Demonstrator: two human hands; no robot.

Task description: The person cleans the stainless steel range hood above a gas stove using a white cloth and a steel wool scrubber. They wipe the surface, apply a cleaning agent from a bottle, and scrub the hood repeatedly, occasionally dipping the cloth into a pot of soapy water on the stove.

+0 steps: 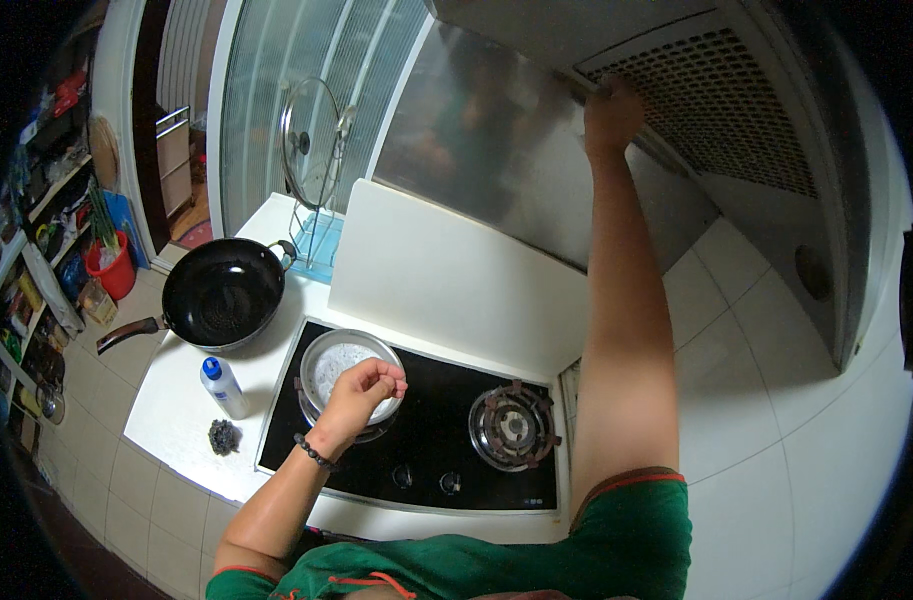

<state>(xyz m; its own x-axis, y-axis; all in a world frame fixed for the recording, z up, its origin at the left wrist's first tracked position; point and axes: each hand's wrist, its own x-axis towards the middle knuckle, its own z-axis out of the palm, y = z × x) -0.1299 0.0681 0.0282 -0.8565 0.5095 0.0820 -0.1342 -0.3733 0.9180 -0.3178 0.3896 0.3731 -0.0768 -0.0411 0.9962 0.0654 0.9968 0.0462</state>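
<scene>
My left hand [364,390], a dark bead bracelet on its wrist, hovers over a round metal bowl [314,357] of whitish, foamy-looking liquid. Its fingers are curled closed, and nothing shows between them. The bowl sits on the left burner of a black glass gas stove [426,440]; my hand covers part of it. High on the right, my right hand [613,115] reaches up to a metal range hood [666,50], its fingers wrapped around the edge beside the mesh filter [736,105]. The fingertips there are partly hidden.
Left of the stove, the white counter [176,410] bears a black wok [221,290], a white bottle with blue cap [224,387] and a dark scouring ball [223,436]. A glass lid [311,140] stands in a rack behind. The right burner [513,427] is bare. Shelves line the far left.
</scene>
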